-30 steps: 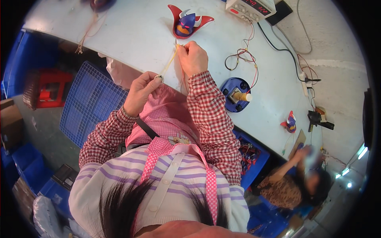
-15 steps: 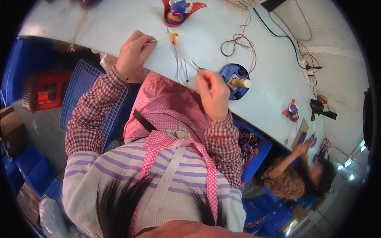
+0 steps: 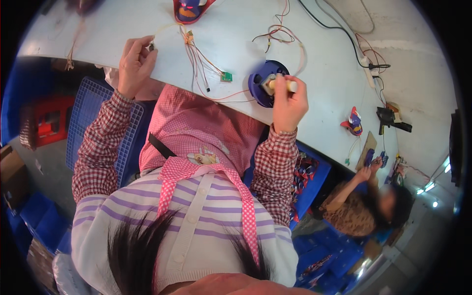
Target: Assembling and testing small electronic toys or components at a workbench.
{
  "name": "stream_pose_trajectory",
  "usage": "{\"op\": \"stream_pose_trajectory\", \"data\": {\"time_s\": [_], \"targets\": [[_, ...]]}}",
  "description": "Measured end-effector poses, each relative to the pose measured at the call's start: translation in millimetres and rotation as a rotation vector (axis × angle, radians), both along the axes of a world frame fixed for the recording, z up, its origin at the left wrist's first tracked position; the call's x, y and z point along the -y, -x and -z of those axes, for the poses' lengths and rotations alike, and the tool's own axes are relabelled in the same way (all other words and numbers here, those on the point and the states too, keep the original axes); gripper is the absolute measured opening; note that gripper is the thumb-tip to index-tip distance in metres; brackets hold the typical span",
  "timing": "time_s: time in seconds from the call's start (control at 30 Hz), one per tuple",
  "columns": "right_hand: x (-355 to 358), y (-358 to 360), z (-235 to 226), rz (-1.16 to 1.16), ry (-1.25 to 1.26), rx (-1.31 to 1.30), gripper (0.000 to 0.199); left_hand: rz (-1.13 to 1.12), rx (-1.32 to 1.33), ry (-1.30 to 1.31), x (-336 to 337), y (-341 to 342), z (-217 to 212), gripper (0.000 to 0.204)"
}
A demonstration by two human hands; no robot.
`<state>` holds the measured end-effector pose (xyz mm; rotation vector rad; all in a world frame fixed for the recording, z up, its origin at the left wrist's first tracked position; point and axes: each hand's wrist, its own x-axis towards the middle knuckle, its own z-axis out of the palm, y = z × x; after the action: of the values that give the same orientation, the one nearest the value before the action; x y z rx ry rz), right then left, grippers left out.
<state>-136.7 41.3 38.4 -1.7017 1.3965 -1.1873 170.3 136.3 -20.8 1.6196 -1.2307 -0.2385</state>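
My left hand (image 3: pixel 136 64), at the table's near edge, pinches a small dark part (image 3: pixel 151 47). Thin yellow wires run from it to a small tan connector piece (image 3: pixel 189 37) lying on the table. From there several wires (image 3: pixel 197 64) fan out, one group ending in a green circuit board (image 3: pixel 226 76). My right hand (image 3: pixel 291 103) has its fingers closed around a short yellowish cylinder (image 3: pixel 292 86) with a pale tip. That cylinder stands out of a round dark-blue plastic part (image 3: pixel 260 83), joined to red and black wires.
A purple-and-red toy head (image 3: pixel 189 12) sits at the far side; a similar one (image 3: pixel 354 122) lies to the right. Looped wires (image 3: pixel 280 35) and a power strip (image 3: pixel 368 71) are beyond. A blue bin (image 3: pixel 314 179) stands below the table. A co-worker (image 3: pixel 354 211) works at right.
My right hand has left the circuit board and moved right onto the cylinder of the round blue part. My left hand keeps its pinch. The whole view has shifted somewhat.
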Motion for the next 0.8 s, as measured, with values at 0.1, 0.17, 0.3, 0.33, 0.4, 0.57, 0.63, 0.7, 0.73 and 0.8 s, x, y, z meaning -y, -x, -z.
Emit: {"op": "stream_pose_trajectory", "data": {"time_s": [0.1, 0.17, 0.3, 0.33, 0.4, 0.57, 0.63, 0.7, 0.73, 0.8], "targets": [[6, 12, 1, 0.010, -0.143, 0.218, 0.020, -0.011, -0.005, -0.014, -3, -2, 4, 0.026], [13, 18, -1, 0.025, -0.256, 0.518, 0.017, -0.008, 0.007, -0.006, -1, -6, 7, 0.026], [22, 37, 20, -0.070, -0.425, 0.869, 0.018, -0.015, 0.003, 0.027, 0, -6, 9, 0.025], [25, 42, 27, -0.118, -0.484, 0.980, 0.020, -0.015, 0.008, 0.038, 0, -6, 9, 0.025], [28, 43, 29, -0.169, -0.552, 1.080, 0.021, -0.025, 0.005, 0.046, -2, -7, 10, 0.024], [20, 27, 21, -0.169, -0.705, 1.224, 0.024, -0.042, 0.029, 0.052, -1, -6, 11, 0.024], [21, 36, 33, -0.129, -0.624, 1.147, 0.027, -0.043, 0.032, 0.061, 0, -6, 11, 0.024], [22, 40, 41, -0.089, -0.541, 1.072, 0.030, -0.042, 0.037, 0.070, 1, -6, 12, 0.024], [22, 40, 41, -0.084, -0.539, 1.067, 0.030, -0.038, 0.031, 0.070, 2, -6, 13, 0.024], [24, 39, 42, -0.108, -0.597, 1.104, 0.031, -0.028, 0.016, 0.052, 0, -6, 13, 0.024]]}}
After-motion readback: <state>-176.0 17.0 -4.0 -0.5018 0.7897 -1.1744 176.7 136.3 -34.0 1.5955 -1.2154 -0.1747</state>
